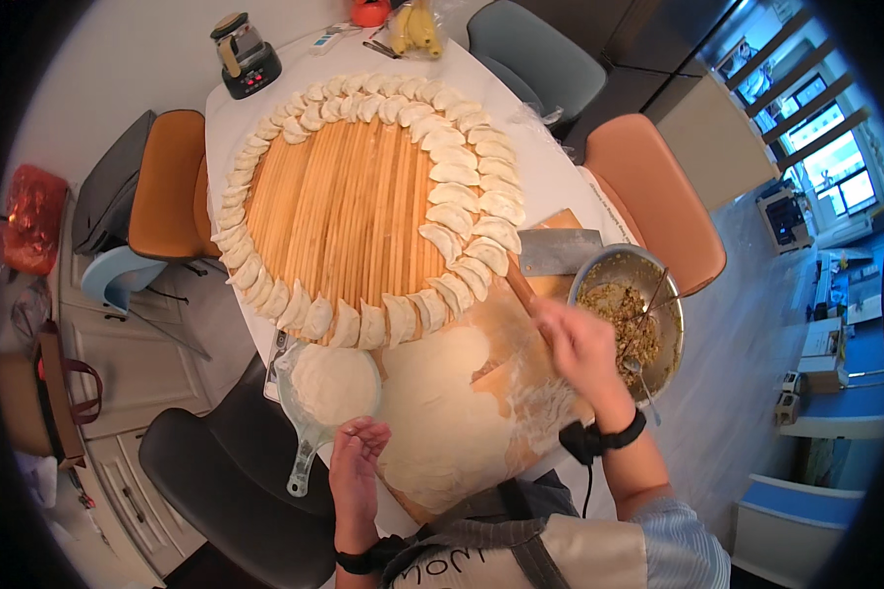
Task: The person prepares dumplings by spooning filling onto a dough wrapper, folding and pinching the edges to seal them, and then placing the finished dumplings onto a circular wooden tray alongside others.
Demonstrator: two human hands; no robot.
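Note:
My right hand [578,342] grips a slim wooden rolling pin [519,283], whose far end reaches the rim of the dumpling board. A broad, thin sheet of dough [442,412] covers much of a floured wooden board [512,353] in front of me. Beside the sheet's left edge is my left hand [359,449], fingers slightly curled and nothing visible in it. Just beyond that hand stands a handled plastic container of flour [335,383]. Raw dumplings [453,173] line the edge of a round bamboo board [339,213], in two rows at the top and right.
To the right, a metal bowl [678,346] holds chopped filling, chopsticks and a spoon. A cleaver [560,250] lies beside it. An electric kettle [247,59] and bananas [416,29] stand at the far table edge. Chairs [652,199] surround the table.

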